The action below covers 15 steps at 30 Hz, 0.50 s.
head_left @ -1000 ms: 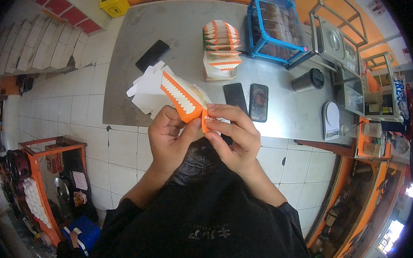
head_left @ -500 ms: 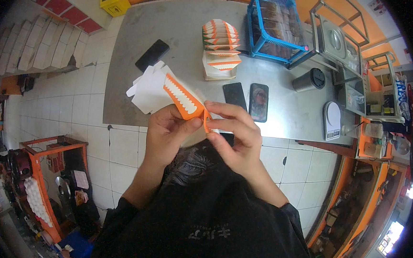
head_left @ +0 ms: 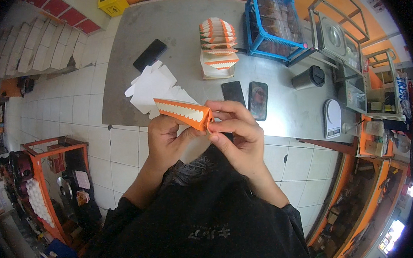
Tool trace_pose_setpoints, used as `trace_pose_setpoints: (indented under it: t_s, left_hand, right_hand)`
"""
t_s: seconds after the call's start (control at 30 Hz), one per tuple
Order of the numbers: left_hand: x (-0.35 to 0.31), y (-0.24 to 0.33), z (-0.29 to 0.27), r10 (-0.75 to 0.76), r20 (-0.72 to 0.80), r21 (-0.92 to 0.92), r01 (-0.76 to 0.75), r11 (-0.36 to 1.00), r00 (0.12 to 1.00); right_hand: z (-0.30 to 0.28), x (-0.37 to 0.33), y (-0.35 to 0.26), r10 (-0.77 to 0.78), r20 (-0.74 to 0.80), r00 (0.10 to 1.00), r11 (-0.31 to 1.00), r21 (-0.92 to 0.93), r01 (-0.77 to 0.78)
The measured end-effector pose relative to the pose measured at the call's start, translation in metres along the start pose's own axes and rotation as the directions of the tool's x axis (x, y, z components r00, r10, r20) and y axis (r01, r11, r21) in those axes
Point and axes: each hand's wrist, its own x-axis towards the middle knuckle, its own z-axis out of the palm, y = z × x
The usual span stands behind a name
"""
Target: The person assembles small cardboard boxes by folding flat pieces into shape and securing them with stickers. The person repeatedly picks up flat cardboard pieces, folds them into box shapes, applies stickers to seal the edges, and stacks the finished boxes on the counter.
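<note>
Between my two hands is a small folded paper box (head_left: pixel 181 112), orange with a white scalloped band along its side. My left hand (head_left: pixel 166 140) grips its body from the near side, thumb along the lower edge. At the box's right end, the fingers and thumb of my right hand (head_left: pixel 238 135) pinch an orange end flap. Just beyond, flat white carton blanks (head_left: pixel 152 89) lie on the metal table (head_left: pixel 185 22), partly behind the box. Farther off stands a row of nested folded paper boxes (head_left: pixel 218 39) in the same orange and white.
A black phone (head_left: pixel 150 55) lies at the left; a dark phone (head_left: pixel 234 93) and one with a lit screen (head_left: pixel 258 101) lie right of my hands. A blue plastic basket (head_left: pixel 276 26), a lidded tumbler (head_left: pixel 309 78) and a white kitchen scale (head_left: pixel 332 118) stand farther right.
The box has turned from a steep slant to nearly level, and its long side now faces me. My right fingers have stayed at its end flap. The white blanks show more fully.
</note>
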Motion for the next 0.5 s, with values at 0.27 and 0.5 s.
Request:
trace_pose_setpoints:
  t_s: [0.27,0.5]
  left_hand:
    - [-0.003,-0.013,0.011,-0.102,0.004,-0.265,0.1,0.959,0.995]
    - [-0.001,-0.012,0.013,-0.131,0.25,-0.136,0.168,0.976,0.959]
  right_hand:
    - [0.002,-0.001,-0.001,-0.128,0.031,0.991,0.976,-0.175,0.131]
    - [-0.005,-0.004,0.009,0.214,-0.072,0.974,0.977,0.023,-0.213]
